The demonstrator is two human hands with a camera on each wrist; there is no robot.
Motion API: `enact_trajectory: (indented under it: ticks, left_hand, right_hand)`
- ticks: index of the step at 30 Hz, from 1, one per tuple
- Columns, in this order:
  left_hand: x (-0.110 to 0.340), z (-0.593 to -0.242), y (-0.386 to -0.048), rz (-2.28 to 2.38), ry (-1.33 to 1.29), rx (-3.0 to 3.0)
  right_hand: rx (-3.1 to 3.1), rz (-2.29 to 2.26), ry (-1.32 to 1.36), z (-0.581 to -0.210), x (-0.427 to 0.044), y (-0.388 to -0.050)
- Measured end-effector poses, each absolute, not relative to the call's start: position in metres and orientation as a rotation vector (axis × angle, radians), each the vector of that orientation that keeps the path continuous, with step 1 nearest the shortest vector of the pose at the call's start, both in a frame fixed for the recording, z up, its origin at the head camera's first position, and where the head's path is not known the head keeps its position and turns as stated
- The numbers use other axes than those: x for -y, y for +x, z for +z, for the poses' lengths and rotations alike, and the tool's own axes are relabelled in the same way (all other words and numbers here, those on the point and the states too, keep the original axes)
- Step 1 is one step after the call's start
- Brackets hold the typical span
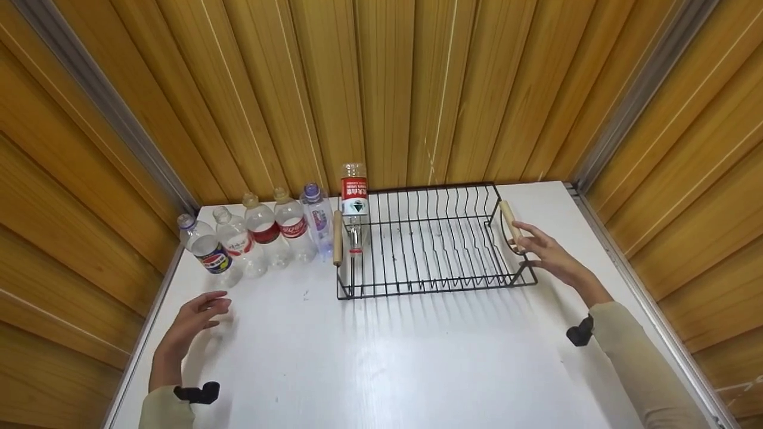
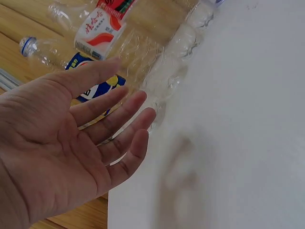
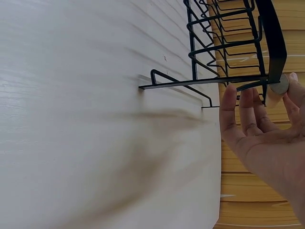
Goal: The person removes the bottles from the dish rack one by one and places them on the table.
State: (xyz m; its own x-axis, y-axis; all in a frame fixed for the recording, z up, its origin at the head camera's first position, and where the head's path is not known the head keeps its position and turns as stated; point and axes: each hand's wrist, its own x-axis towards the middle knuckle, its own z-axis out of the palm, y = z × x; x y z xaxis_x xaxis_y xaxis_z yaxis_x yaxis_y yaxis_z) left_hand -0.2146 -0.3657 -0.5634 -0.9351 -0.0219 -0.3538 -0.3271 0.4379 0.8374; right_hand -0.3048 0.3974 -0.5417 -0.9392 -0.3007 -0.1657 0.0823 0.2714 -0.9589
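Note:
My right hand (image 1: 551, 256) holds the wooden handle (image 1: 511, 223) at the right end of a black wire dish rack (image 1: 438, 292); its fingers are around the handle in the right wrist view. At the rack's left end lies a clear plastic bottle (image 1: 354, 196) with a red and white label, its red neck pointing toward me. My left hand (image 1: 194, 322) hovers with loosely bent fingers and nothing in it, just in front of a bottle with a blue label (image 1: 214, 259). That bottle stands at the left end of a row.
Clear bottles with red labels (image 1: 238, 243) (image 1: 266, 232) (image 1: 293, 226) and a bluish bottle (image 1: 319, 220) continue the row toward the rack's left wooden handle (image 1: 337, 238). All stand on a white table (image 1: 369, 363) with wood-patterned walls (image 1: 381, 89) behind and at both sides.

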Motion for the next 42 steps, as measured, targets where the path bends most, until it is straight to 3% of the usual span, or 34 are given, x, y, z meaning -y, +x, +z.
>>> enact_trajectory:
  ticks: [17, 42]
  left_hand:
    - [0.290, -0.553, -0.233, 1.514, 0.089, -2.321]
    - [0.191, -0.545, -0.272, 1.574, 0.395, -2.246]
  right_hand:
    - [-2.220, -1.734, -0.204, -0.545, -0.399, -0.305]
    - [-2.231, -1.713, -0.206, -0.544, -0.399, -0.305]
